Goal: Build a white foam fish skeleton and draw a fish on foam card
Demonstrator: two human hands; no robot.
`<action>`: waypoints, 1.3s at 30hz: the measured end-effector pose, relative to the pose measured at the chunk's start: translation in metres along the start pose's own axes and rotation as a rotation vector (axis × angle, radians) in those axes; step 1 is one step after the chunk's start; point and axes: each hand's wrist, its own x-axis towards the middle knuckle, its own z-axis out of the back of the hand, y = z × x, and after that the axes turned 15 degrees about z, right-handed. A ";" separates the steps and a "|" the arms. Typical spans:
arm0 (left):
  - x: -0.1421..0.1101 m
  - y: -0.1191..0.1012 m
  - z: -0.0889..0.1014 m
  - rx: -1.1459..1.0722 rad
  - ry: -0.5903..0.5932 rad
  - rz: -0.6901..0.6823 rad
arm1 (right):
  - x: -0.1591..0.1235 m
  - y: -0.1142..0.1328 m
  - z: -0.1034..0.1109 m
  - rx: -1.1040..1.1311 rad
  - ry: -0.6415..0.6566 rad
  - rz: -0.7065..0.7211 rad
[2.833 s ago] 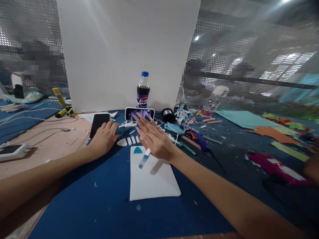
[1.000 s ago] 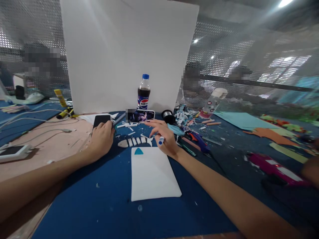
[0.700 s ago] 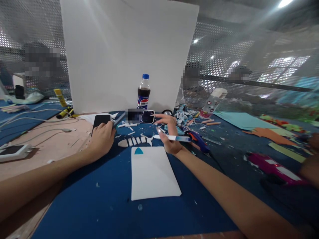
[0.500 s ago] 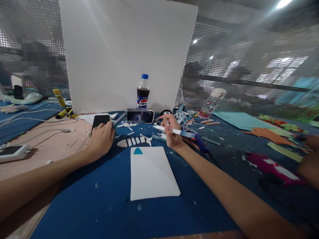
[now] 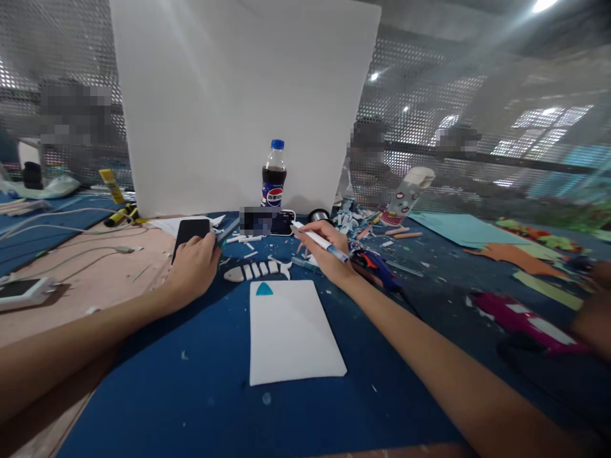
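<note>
My right hand [image 5: 330, 249] is closed around a white marker pen [image 5: 317, 239] with a blue end, held slanting above the table clutter. Over the lower part of a black phone-like slab [image 5: 191, 233], my left hand [image 5: 196, 264] has its fingers curled. A grey-blue strip [image 5: 228, 231] lies by the left thumb. Between the hands is a row of white pieces shaped like a fish skeleton [image 5: 260, 270]. Nearer me lies a white rectangular board [image 5: 296, 337] with a small blue triangular piece [image 5: 264, 289] at its upper left corner.
A cola bottle [image 5: 274, 181] and a propped phone [image 5: 281, 222] stand before a tall white panel [image 5: 238, 95]. Scraps, a blue glue gun [image 5: 382, 270], a tilted clear bottle [image 5: 405, 197] and coloured sheets [image 5: 468, 229] lie rightward. Another person's hand [image 5: 594, 318] is near a magenta device [image 5: 529, 321].
The marker has turned in my right hand, its white end now pointing up and left and its blue end lower right. My left hand has hardly moved.
</note>
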 end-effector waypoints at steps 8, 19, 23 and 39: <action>0.000 -0.001 0.001 0.000 0.010 -0.001 | -0.002 -0.020 0.007 -0.290 0.638 0.391; -0.002 0.002 0.002 -0.097 -0.029 -0.061 | 0.003 -0.009 0.008 -0.080 0.440 0.120; -0.007 0.004 0.004 -0.170 -0.073 -0.094 | 0.007 0.013 -0.004 0.418 0.237 -0.173; -0.004 0.007 -0.003 -0.246 -0.280 -0.236 | -0.008 0.052 -0.027 0.767 0.290 -0.181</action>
